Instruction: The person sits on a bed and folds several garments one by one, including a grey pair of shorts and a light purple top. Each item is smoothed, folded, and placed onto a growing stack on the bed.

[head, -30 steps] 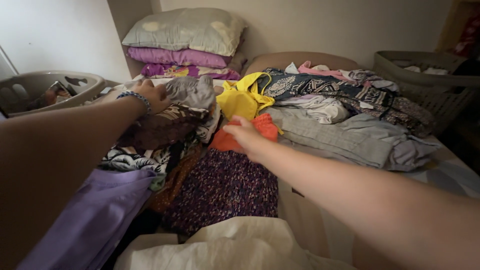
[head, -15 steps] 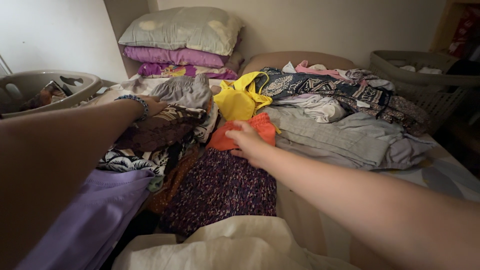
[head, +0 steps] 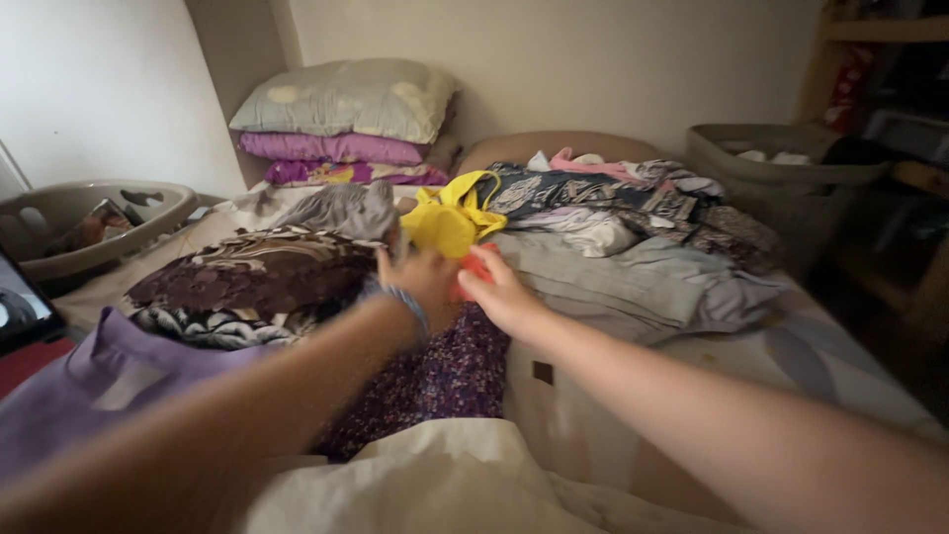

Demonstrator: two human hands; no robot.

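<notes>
**Both hands meeting on a small orange garment**

Here, both hands are closing in on one spot in the middle of a bed heaped with clothes. The left hand (head: 420, 280), a beaded bracelet (head: 403, 301) at its wrist, and the right hand (head: 502, 294) are sitting side by side, nearly touching, and a small orange garment (head: 473, 269) is showing only as a sliver between them. Both appear to be gripping it, fingers curled around the cloth, though most of the piece is hidden behind them, so its long axis cannot be told. It is lying directly between the two hands, at the far edge of a dark purple speckled garment (head: 450, 371) and just in front of a yellow garment (head: 445, 222). Neither hand is clearly nearer; each is holding one side.

To the left, a brown patterned pile (head: 252, 282) is resting beside a lilac cloth (head: 104, 381). To the right, folded grey clothes (head: 618, 277) are lying flat. Stacked pillows (head: 346, 119) are leaning at the wall, with a laundry basket (head: 59, 222) at far left and another basket (head: 781, 178) at far right.
</notes>
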